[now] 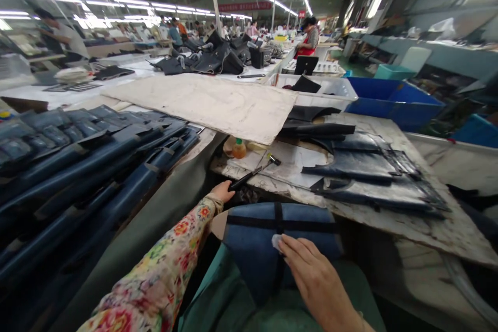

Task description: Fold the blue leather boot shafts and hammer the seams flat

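Observation:
A blue leather panel (249, 225) crossed by black strips lies over my lap, on green cloth (218, 290). My right hand (315, 275) rests on it, fingertips pressed on a small white wad (276, 241) near where the strips cross. My left hand (222, 192), at the end of a floral sleeve, is closed at the handle end of a hammer (249, 176). The hammer's head lies toward the worktable, pointing away from me. Part of the left hand's fingers is hidden from view.
Stacked blue leather pieces (97, 166) fill the left side. More dark panels (361, 166) lie on the worktable at right. A bottle of amber liquid (238, 149) stands near cream fabric (218, 101). Behind are a blue bin (392, 98), black bags (218, 57) and other people working.

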`<state>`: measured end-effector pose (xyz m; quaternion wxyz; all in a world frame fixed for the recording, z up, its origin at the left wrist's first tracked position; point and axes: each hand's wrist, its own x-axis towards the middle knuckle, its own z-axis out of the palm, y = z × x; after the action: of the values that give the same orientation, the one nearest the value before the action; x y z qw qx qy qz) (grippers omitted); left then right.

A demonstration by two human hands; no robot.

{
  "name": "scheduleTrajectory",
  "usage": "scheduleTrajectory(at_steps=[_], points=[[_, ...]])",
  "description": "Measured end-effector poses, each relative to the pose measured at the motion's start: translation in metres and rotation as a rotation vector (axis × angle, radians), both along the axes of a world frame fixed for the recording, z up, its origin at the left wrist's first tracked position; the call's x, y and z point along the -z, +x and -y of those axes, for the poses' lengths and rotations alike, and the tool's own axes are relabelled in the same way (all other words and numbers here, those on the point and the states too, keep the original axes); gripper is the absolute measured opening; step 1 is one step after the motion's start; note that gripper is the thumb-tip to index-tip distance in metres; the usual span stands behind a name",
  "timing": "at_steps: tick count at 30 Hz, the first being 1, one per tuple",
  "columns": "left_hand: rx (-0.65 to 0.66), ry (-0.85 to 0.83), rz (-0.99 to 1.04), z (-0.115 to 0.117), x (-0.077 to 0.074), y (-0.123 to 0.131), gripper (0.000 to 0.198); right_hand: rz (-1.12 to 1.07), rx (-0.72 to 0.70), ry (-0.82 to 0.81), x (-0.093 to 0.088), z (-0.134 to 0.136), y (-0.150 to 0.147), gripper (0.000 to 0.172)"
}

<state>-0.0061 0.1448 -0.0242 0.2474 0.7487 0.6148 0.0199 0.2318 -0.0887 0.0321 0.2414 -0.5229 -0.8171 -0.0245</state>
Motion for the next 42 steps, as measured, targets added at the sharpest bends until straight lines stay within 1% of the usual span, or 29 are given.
scheduleTrajectory(at_steps=[2, 4, 7, 9, 10, 12, 15, 17, 18, 20, 22, 25, 28, 30, 32, 34, 36, 38, 40, 42], points=[[-0.009, -0.03, -0.002, -0.011, 0.003, 0.013, 0.029, -0.019, 0.004, 0.01, 0.0, -0.001, -0.003, 0.038], [-0.018, -0.034, 0.011, -0.02, -0.003, 0.022, 0.029, -0.027, 0.016, 0.005, 0.001, -0.002, -0.006, 0.038], [-0.024, 0.002, 0.059, -0.023, -0.021, 0.026, 0.029, -0.05, 0.031, -0.021, 0.004, -0.002, -0.01, 0.038], [-0.012, 0.021, 0.116, -0.015, -0.036, 0.022, 0.029, -0.067, 0.035, -0.038, 0.005, -0.001, -0.012, 0.038], [0.0, 0.022, 0.152, -0.007, -0.044, 0.018, 0.03, -0.073, 0.036, -0.044, 0.006, -0.001, -0.012, 0.038], [0.027, 0.01, 0.222, 0.016, -0.063, 0.007, 0.035, -0.08, 0.035, -0.048, 0.006, 0.0, -0.013, 0.038], [0.053, -0.052, 0.341, 0.065, -0.091, -0.01, 0.045, -0.072, 0.031, -0.038, 0.007, 0.0, -0.015, 0.039], [0.117, -0.182, 0.477, 0.099, -0.105, -0.016, 0.039, -0.057, 0.026, -0.031, 0.007, 0.0, -0.018, 0.04], [0.144, -0.194, 0.496, 0.115, -0.11, -0.017, 0.035, -0.048, 0.024, -0.03, 0.007, 0.0, -0.019, 0.041], [0.187, -0.166, 0.496, 0.143, -0.113, -0.014, 0.028, -0.032, 0.019, -0.032, 0.007, 0.001, -0.022, 0.042], [0.178, -0.14, 0.491, 0.165, -0.11, -0.01, 0.026, -0.022, 0.014, -0.032, 0.007, 0.002, -0.023, 0.042], [0.064, -0.215, 0.548, 0.189, -0.108, -0.014, 0.03, -0.018, 0.018, -0.036, 0.008, 0.006, -0.02, 0.043], [-0.086, -0.218, 0.601, 0.206, -0.119, -0.032, 0.036, -0.016, 0.055, -0.047, 0.009, 0.011, -0.013, 0.044], [-0.147, -0.139, 0.577, 0.213, -0.129, -0.043, 0.037, -0.019, 0.068, -0.041, 0.01, 0.014, -0.01, 0.043], [-0.166, -0.031, 0.514, 0.217, -0.133, -0.05, 0.036, -0.025, 0.062, -0.027, 0.01, 0.015, -0.009, 0.042], [-0.129, 0.008, 0.421, 0.22, -0.129, -0.049, 0.033, -0.031, 0.059, -0.014, 0.011, 0.015, -0.009, 0.041], [-0.065, -0.043, 0.317, 0.22, -0.118, -0.042, 0.03, -0.036, 0.066, -0.001, 0.011, 0.016, -0.009, 0.041], [-0.023, -0.097, 0.258, 0.219, -0.108, -0.035, 0.031, -0.04, 0.067, 0.01, 0.012, 0.017, -0.009, 0.04], [-0.034, -0.083, 0.276, 0.218, -0.105, -0.03, 0.032, -0.04, 0.058, 0.019, 0.012, 0.017, -0.009, 0.04], [-0.071, -0.025, 0.341, 0.218, -0.109, -0.029, 0.034, -0.038, 0.05, 0.025, 0.012, 0.016, -0.009, 0.04]])
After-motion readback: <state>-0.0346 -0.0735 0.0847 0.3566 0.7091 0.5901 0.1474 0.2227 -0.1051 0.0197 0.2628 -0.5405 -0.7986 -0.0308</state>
